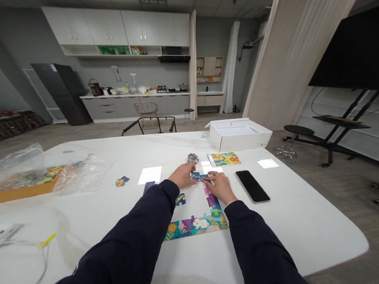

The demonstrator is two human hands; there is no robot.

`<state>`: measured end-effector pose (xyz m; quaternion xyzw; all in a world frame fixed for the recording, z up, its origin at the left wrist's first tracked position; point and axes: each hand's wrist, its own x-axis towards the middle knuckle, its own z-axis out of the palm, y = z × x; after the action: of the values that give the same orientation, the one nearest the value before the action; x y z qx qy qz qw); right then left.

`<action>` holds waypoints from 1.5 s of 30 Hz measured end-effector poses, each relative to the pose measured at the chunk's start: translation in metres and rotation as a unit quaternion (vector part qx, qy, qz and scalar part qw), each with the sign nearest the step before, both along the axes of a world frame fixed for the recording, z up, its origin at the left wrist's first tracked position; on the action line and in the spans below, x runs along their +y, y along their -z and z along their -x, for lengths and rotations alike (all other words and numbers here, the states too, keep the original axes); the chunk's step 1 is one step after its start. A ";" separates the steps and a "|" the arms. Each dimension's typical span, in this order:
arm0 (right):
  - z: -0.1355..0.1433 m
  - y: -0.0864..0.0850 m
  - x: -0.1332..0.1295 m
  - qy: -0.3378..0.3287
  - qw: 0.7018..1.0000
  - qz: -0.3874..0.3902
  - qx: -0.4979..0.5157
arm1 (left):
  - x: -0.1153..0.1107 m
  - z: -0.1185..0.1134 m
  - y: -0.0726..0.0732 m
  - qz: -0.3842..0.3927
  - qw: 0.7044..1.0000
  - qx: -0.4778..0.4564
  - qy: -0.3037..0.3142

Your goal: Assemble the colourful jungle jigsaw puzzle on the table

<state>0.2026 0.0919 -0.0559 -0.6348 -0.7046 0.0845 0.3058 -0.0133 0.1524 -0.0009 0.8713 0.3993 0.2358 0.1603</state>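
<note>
Left hand: left hand at the far side of the puzzle, palm down, fingers bent, tips at the blue far-edge pieces; cannot tell if it pinches one or only presses.
Right hand: right hand at the far right corner, fingers reaching left onto the same pieces; grip or press, cannot tell, contact partly hidden by the fingers.
Puzzle: flat on the white tabletop, between the forearms; near edge and right edge joined, white rabbit on the near edge, purple up the right. Near edge closer to the wearer than both hands; right edge runs up beneath or just beside the right hand.
Loose piece: dark blue piece inside the outline, near side of the left hand, beside the left sleeve.
Blue piece: another left of the left hand, partly covered by the sleeve.
Outlying pieces: small group well left of the left hand.
Piece pile: colourful pile just beyond the left hand.
Picture card: flat, far side of the right hand.
Phone: dark screen up, right of the right hand, apart.
White box: lid raised, far right, behind the card.
Yellow tray: far left, clear plastic beside it.
</note>
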 end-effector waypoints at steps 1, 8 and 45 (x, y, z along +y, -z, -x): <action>0.000 0.000 -0.001 0.000 1.000 -0.001 -0.001 | 0.002 0.003 -0.003 -0.007 1.000 -0.003 -0.004; -0.001 -0.001 -0.003 -0.004 1.000 -0.006 0.011 | 0.020 0.068 0.007 0.011 0.983 -0.012 -0.182; -0.001 0.001 0.000 0.013 0.999 -0.027 0.043 | -0.017 0.001 0.021 0.037 0.999 -0.002 0.006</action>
<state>0.2039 0.0923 -0.0573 -0.6315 -0.6844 0.0884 0.3537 -0.0138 0.1353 -0.0220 0.8667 0.4021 0.2216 0.1949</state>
